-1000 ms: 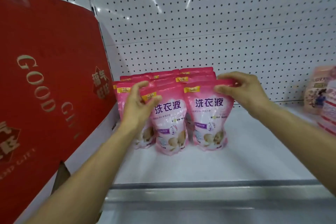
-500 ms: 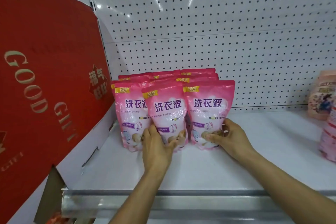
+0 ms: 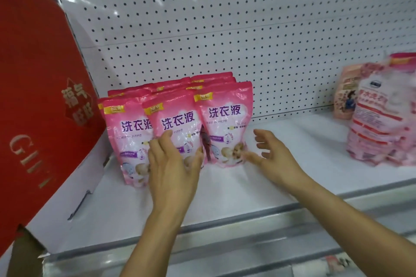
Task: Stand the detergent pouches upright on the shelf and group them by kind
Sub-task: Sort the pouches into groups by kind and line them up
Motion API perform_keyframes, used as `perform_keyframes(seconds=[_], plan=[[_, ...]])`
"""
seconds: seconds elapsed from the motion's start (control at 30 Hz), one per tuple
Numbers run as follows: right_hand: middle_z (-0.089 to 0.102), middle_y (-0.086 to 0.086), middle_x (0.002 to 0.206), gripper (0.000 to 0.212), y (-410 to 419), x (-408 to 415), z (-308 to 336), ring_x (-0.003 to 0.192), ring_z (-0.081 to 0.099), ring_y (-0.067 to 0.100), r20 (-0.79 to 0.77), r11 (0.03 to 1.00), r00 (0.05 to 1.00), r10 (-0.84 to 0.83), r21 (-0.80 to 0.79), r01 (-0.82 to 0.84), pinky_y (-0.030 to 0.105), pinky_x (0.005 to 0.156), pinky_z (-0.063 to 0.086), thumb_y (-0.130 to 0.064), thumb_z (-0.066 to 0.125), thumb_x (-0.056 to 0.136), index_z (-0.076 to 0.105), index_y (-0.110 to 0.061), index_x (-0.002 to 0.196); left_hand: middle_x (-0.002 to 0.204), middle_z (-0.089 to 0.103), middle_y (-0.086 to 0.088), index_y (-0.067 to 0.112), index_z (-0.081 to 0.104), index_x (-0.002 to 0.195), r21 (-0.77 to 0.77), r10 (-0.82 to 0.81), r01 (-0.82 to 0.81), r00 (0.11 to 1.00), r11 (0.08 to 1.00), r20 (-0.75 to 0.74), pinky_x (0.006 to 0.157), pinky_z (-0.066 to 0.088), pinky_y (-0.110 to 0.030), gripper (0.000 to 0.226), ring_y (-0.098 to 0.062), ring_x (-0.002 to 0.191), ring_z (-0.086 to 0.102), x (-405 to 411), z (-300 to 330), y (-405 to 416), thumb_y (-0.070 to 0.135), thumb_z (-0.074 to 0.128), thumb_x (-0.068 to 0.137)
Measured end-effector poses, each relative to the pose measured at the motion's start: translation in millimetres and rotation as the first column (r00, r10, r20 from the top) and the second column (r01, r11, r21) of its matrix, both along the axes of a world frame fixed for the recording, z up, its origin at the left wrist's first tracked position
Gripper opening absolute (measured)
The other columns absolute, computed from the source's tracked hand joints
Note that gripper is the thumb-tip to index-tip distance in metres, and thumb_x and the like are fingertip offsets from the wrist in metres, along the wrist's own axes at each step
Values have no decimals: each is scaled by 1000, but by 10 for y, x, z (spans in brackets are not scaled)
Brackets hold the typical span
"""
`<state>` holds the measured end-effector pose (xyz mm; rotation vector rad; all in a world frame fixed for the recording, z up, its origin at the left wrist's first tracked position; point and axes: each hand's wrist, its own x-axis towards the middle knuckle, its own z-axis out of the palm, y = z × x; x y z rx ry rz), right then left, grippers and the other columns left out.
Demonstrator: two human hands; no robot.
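Since half a second ago, both hands have been lifted off the pouch bases: the right hand (image 3: 275,157) has been drawn clear to the right with fingers spread and nothing held, while the left hand (image 3: 173,164) is laid with relaxed fingers flat against the lower front of the middle pouch. At centre frame, the glossy pink plastic detergent pouches (image 3: 221,123) are stood upright in three columns on the white metal shelf (image 3: 281,177), backed by the white perforated back panel (image 3: 247,29). At the right edge, a blurred stack of paler pink pouches (image 3: 380,123) is seen well apart from the group; whether it is upright cannot be told. A red cardboard gift box (image 3: 38,96) fills the left of the frame. The pouches are judged soft, liquid-filled, fairly heavy and slippery, so each is best taken by both side edges or its sealed top and settled on its flat base.
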<state>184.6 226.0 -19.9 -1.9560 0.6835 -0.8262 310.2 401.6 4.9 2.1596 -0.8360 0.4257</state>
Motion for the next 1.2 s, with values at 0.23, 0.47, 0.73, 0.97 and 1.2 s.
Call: perform_keyframes(seconds=[0.23, 0.47, 0.73, 0.97, 1.2], plan=[[63, -13, 115, 30, -188, -942, 157, 103, 59, -1, 226, 952, 963, -144, -233, 197, 9, 78, 47, -11, 63, 90, 62, -22, 118, 128, 48, 13, 33, 37, 136, -120, -575, 563, 797, 818, -185, 94, 46, -29, 61, -2, 109, 52, -795, 107, -794, 41, 70, 86], [70, -10, 97, 26, -740, -2113, 185, 88, 65, 7, 346, 897, 899, -269, -250, 365, 15, 71, 50, 0, 60, 91, 69, -21, 102, 151, 36, 8, 31, 24, 148, -168, -685, 695, 585, 699, -434, 109, 42, -35, 81, -9, 131, 43, -1740, -73, -1819, 43, 73, 84], [62, -20, 100, 27, -1512, -2895, 274, 87, 61, -9, 114, 915, 951, -286, -262, 307, 10, 70, 51, -9, 63, 91, 59, -24, 113, 149, 30, 2, 28, 13, 153, -218, -564, 521, 732, 825, -382, 110, 41, -40, 115, -20, 135, 42, -2386, -183, -2782, 47, 85, 66], [56, -4, 126, 62, -1772, -2719, -51, 106, 62, 12, -232, 983, 960, -159, -131, 132, 37, 94, 52, -31, 66, 87, 34, -31, 139, 124, 65, -2, 22, 50, 128, -406, -589, 429, 630, 807, -506, 73, 60, -27, 47, -12, 102, 66, -2072, -207, -2827, 10, 67, 87], [39, 1, 151, 98, -1758, -2286, -109, 134, 44, 26, -214, 959, 941, -263, -165, 231, 44, 106, 43, -49, 69, 80, 5, -27, 151, 113, 72, 7, 23, 59, 123, -404, -630, 484, 593, 776, -501, 70, 60, -24, 51, -8, 99, 70, -1945, -205, -2815, 12, 81, 78]])
